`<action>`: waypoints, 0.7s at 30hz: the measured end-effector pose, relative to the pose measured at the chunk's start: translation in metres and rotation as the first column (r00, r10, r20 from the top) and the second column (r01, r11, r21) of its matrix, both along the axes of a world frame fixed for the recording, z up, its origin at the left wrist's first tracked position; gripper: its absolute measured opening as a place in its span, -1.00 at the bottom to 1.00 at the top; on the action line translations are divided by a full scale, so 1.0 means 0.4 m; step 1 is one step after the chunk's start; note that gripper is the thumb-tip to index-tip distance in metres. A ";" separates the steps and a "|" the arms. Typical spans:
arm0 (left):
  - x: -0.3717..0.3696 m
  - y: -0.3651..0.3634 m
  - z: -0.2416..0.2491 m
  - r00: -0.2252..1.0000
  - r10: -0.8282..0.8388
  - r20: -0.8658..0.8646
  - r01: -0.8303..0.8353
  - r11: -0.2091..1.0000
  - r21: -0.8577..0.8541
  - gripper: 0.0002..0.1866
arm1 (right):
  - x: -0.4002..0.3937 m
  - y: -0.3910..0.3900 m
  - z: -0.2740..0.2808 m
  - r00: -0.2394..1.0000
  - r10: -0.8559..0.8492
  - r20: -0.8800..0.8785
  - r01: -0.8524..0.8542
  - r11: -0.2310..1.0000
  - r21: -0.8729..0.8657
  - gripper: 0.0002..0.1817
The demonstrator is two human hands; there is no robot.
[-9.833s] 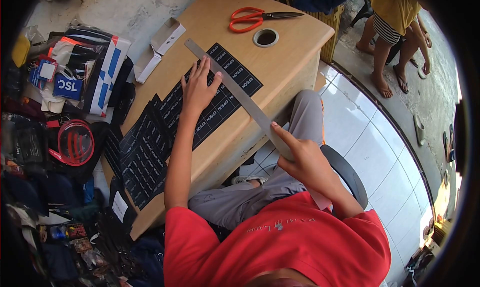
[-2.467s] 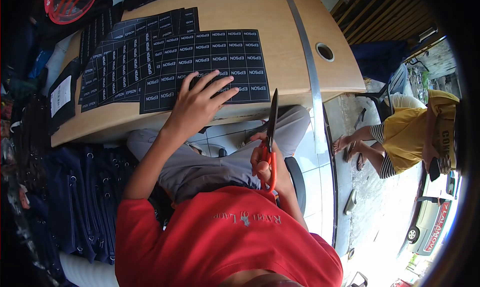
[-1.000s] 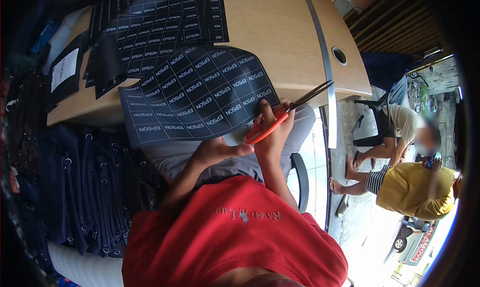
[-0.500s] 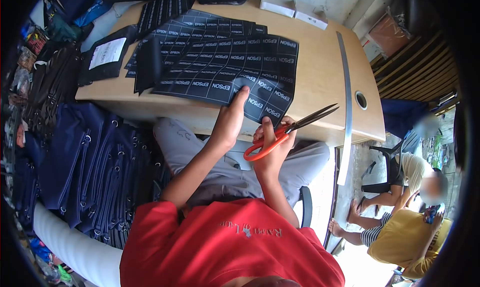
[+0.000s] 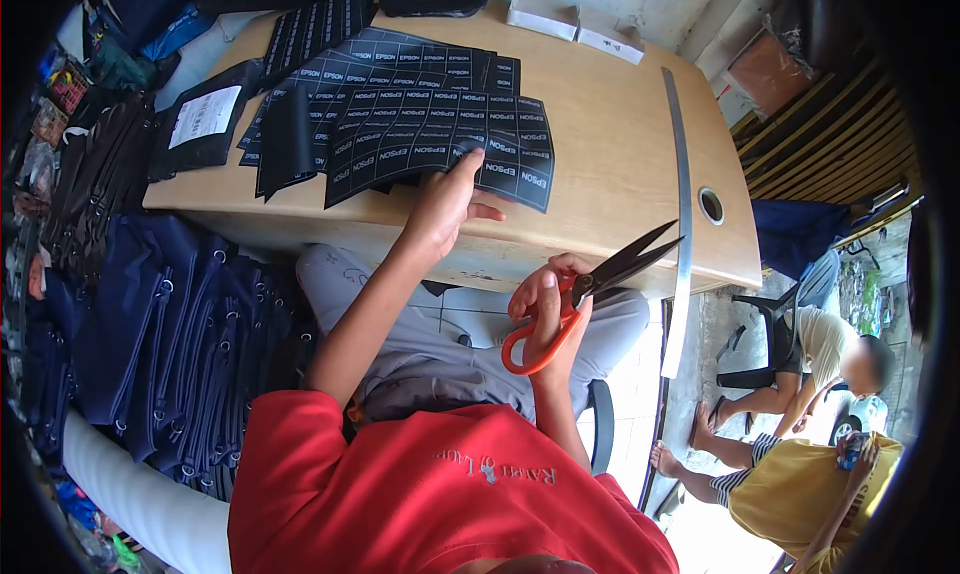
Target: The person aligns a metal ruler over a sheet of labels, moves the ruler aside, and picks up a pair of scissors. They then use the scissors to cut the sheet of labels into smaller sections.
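A black sheet printed with EPSON labels (image 5: 390,154) lies partly over similar sheets at the table's front edge. My left hand (image 5: 446,206) grips its near edge, one digit on top and another standing out below the edge; its remaining fingers are mostly hidden. My right hand (image 5: 550,309) is wrapped round the orange handles of the scissors (image 5: 622,264), in front of the table and over my lap. Their dark blades are slightly apart and point up to the right, clear of the sheet.
On the table (image 5: 610,124) are a long metal ruler (image 5: 682,204), white boxes (image 5: 575,24), a dark case (image 5: 433,1) and a labelled black packet (image 5: 205,119). Navy bags (image 5: 150,314) are stacked at the left. Two people (image 5: 815,474) are at the lower right.
The sheet has moved left and lies lower on the pile. My right hand has let go of its corner and drawn back with the scissors, whose blades have opened wider.
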State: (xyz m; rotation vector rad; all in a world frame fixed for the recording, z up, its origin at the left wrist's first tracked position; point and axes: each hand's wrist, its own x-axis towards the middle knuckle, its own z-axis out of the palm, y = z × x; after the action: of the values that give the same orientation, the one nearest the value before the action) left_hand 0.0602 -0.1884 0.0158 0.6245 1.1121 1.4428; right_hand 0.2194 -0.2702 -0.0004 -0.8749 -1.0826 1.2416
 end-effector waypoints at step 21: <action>0.063 -0.130 -0.052 0.913 0.039 -0.405 -0.029 0.999 0.031 -0.76 | 0.087 -0.099 -0.016 0.872 0.452 0.190 -0.399 0.879 -0.261 -0.29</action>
State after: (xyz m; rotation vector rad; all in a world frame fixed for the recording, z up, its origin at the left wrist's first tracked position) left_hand 0.0856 -0.2404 -0.0048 0.9575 1.4340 1.3916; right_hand 0.2541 -0.3098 -0.0067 -1.0051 -1.4141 1.6766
